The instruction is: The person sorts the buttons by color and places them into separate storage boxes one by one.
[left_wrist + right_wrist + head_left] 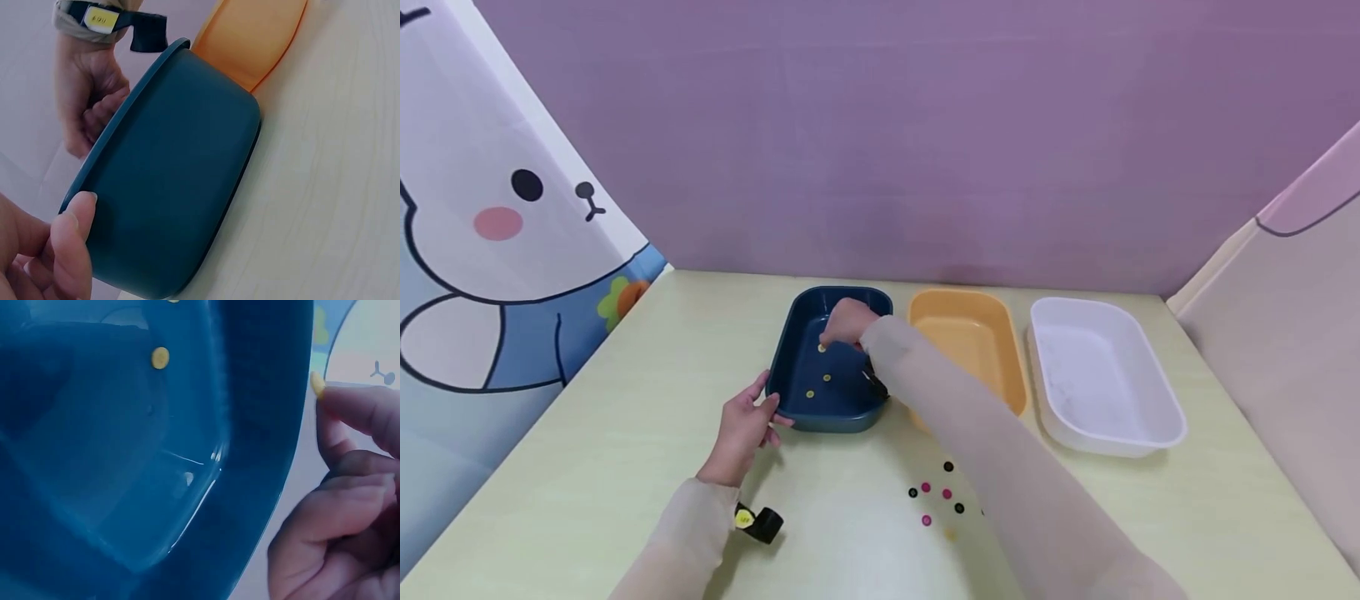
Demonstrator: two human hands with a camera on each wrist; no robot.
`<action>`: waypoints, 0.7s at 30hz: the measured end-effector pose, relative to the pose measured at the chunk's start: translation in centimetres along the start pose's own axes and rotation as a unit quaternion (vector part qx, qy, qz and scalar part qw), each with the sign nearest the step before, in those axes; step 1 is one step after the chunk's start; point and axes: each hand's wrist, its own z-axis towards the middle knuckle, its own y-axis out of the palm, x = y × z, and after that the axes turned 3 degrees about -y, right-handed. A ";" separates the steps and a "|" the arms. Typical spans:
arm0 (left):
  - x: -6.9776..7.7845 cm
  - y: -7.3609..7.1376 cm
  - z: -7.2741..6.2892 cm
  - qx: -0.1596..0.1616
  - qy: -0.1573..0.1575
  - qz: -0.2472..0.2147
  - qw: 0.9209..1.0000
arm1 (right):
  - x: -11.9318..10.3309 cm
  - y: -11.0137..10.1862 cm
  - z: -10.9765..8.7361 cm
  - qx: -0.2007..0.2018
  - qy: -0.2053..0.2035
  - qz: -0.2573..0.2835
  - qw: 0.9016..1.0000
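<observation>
My right hand [850, 322] is over the dark blue tray [778, 354], pinching a small yellow button [317, 383] between thumb and fingertip. Inside that tray lie a few more yellow buttons [827, 378], one of which shows as a yellow button [160, 358] in the right wrist view. At the tray's near left corner, my left hand [743, 429] grips the rim, its thumb on top and its fingers along the outer wall [169, 169].
An orange tray [970, 333], partly behind my right forearm, and a white tray [1101, 367] stand to the right. Nearer me on the table [842, 517] lie several black buttons [948, 467], pink buttons [926, 487] and a yellow one [951, 534]. A purple backdrop [880, 150] hangs behind.
</observation>
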 end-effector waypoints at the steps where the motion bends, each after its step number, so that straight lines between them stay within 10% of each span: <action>1: 0.0 0.0 0.0 0.000 0.000 0.000 1.000 | 0.0 0.0 0.3 0.003 -0.004 0.002 1.000; 21: 0.1 0.0 0.0 0.004 0.000 -0.012 1.000 | -0.7 1.6 2.1 -0.067 -0.015 -0.005 0.998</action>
